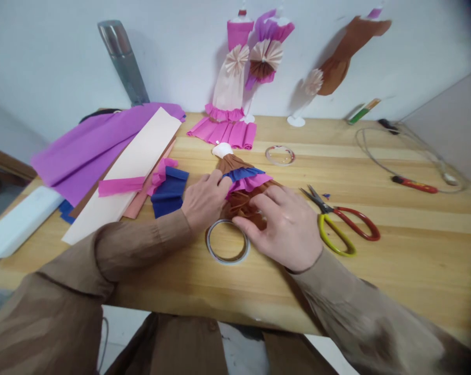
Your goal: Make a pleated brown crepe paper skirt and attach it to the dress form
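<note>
A small crepe-paper dress (pixel 241 174) with a white top, a brown waist and blue and magenta ruffles lies on the table. My left hand (pixel 208 200) is closed at its left edge, thumb and fingers pinching the paper. Over the brown lower skirt (pixel 243 203) my right hand (pixel 288 226) lies with bent fingers touching it; its thumb is spread from the index finger. A roll of clear tape (pixel 208 245) lies flat just below the skirt, near my right thumb. Exactly where the fingertips meet the skirt is partly hidden.
Scissors (pixel 327 210) lie open at right, near a cable with a red handle (pixel 415 184). Crepe-paper sheets (pixel 87 151), a blue piece (pixel 169 192) and a white object (pixel 20 224) fill the left. Dressed paper figures (pixel 230 88) and a bottle (pixel 124 62) stand behind.
</note>
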The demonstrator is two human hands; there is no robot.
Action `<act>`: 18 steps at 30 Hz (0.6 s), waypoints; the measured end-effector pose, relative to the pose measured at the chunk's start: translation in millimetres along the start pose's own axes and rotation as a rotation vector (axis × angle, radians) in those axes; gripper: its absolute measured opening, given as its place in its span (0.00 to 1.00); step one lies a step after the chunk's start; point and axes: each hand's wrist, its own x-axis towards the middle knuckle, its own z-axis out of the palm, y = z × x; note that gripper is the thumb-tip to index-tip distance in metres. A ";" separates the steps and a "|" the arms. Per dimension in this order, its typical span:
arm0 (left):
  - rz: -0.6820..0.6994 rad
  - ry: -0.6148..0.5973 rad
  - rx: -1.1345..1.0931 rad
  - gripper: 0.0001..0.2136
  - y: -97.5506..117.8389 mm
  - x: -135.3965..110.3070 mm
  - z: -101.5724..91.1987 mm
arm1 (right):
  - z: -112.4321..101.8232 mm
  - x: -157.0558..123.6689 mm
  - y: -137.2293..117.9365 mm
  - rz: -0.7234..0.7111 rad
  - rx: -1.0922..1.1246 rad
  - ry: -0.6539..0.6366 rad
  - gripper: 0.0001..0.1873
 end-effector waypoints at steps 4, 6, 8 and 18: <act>0.010 -0.005 0.007 0.05 -0.2 5.1 10.8 | 3.4 1.5 1.5 0.011 0.008 0.031 0.11; 0.004 0.007 -0.031 0.05 -3.5 5.2 13.6 | 4.3 -0.1 3.1 0.023 0.045 0.050 0.11; -0.033 0.028 -0.101 0.04 -7.6 4.8 15.9 | 4.3 -1.8 5.0 0.033 0.075 0.056 0.11; -0.264 0.076 -0.614 0.08 -18.0 10.2 13.7 | 5.2 -11.6 15.7 0.048 0.187 0.053 0.12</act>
